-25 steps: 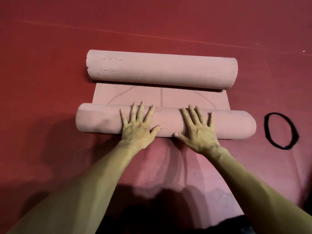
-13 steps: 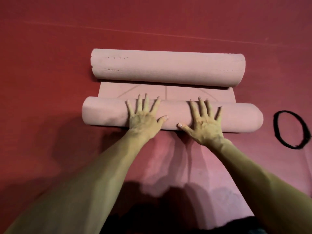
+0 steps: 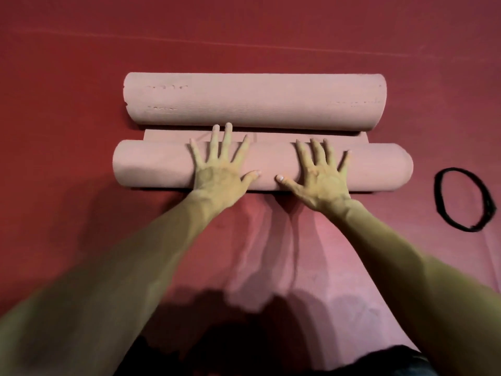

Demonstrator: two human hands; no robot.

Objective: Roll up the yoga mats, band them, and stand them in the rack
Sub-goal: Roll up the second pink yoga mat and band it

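A pink yoga mat lies on the red floor, curled up from both ends. Its near roll [image 3: 151, 166] sits under my hands; its far roll [image 3: 254, 101] lies just beyond. Only a thin flat strip [image 3: 168, 135] of mat shows between the two rolls. My left hand [image 3: 221, 169] presses flat on the near roll left of its middle, fingers spread and straight. My right hand [image 3: 322, 173] presses flat on the same roll to the right. A black elastic band [image 3: 439, 196] lies as a loop on the floor, right of the near roll.
The red floor [image 3: 67, 77] spreads all round the mat, with a faint seam line across the far side. A paler pink patch of floor [image 3: 339, 253] lies between my forearms. No rack is in view.
Both hands have pushed the near roll away from me. The flat strip between the two rolls has shrunk to a narrow band. The far roll and the band stayed put.
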